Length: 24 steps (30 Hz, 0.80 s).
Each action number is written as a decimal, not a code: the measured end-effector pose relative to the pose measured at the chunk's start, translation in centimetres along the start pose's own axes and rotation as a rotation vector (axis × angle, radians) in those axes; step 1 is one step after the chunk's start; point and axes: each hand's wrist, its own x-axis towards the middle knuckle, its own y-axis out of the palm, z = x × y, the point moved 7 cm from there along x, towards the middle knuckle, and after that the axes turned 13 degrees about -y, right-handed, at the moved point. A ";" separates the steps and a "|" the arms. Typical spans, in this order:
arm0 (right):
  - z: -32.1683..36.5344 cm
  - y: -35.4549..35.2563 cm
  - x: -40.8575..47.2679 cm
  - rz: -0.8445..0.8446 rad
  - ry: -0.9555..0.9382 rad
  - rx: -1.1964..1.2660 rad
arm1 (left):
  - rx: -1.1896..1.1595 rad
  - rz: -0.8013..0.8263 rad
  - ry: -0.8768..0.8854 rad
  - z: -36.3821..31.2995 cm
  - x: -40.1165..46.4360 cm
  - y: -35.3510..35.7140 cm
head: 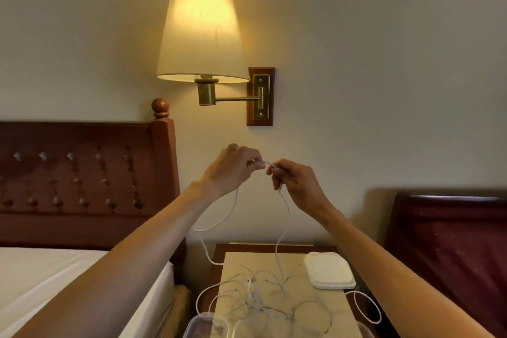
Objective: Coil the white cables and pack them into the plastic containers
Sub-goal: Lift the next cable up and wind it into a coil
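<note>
Both my hands are raised in front of the wall, above the bedside table. My left hand (235, 166) pinches one white cable (285, 214) near its end. My right hand (293, 179) grips the same cable a few centimetres along. The short stretch between them arches upward. Two strands hang down from my hands to the table. A tangle of white cables (263, 302) lies spread over the tabletop. A clear plastic container (200, 325) sits at the table's near edge, partly cut off by the frame. A stack of white lids (329, 270) rests at the table's right.
The wooden bedside table (354, 307) stands between a bed with a white sheet (55, 277) and dark headboard (82, 178) on the left and a dark red chair (450, 241) on the right. A lit wall lamp (201, 35) hangs above my hands.
</note>
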 end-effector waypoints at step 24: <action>-3.0 1.6 -1.3 0.082 0.000 -0.279 | -0.206 0.058 -0.159 1.8 -3.3 5.7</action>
